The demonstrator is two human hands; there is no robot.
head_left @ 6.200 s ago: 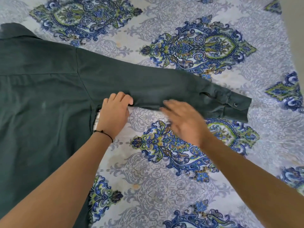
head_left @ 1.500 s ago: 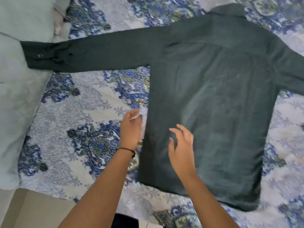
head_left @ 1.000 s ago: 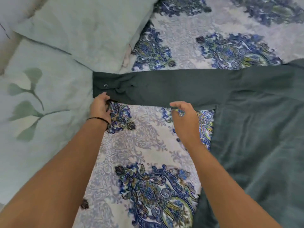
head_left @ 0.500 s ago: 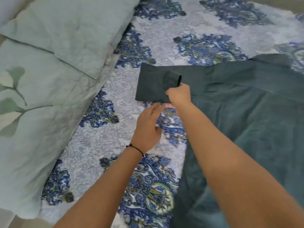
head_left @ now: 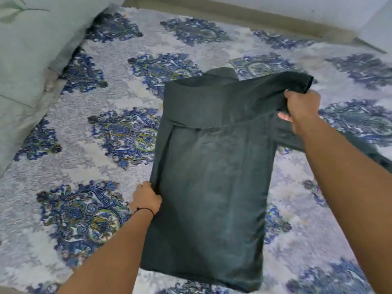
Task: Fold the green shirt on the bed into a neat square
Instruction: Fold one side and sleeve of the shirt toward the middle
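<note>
Gripping the end of the folded sleeve (head_left: 233, 98), the right hand (head_left: 302, 109) had its fingers curled over the dark cloth and its thumb (head_left: 284, 116) pressed up from beneath, holding that end raised a little off the garment. From this hand the sleeve ran leftward in a broad band across the upper back of the green shirt (head_left: 212, 187). The shirt lay flat and back-up on the patterned bedsheet (head_left: 95, 145), between the two hands. Just beyond the band, farther from the person than either hand, the collar (head_left: 220, 72) peeked out. The shirt's other sleeve (head_left: 292, 141) lay just below the right hand and passed under the right forearm, trailing off to the right. The left hand (head_left: 146, 198) was at the shirt's left edge, about halfway down the body and nearer the person than the right hand. Its fingers were curled into the turned-in side fold, grasping the cloth, with the fingertips hidden by it. A thin black band (head_left: 144, 209) circled the left wrist. Well to the left of the left hand and farther away, a pale green pillow (head_left: 31, 49) lay over the sheet's edge
</note>
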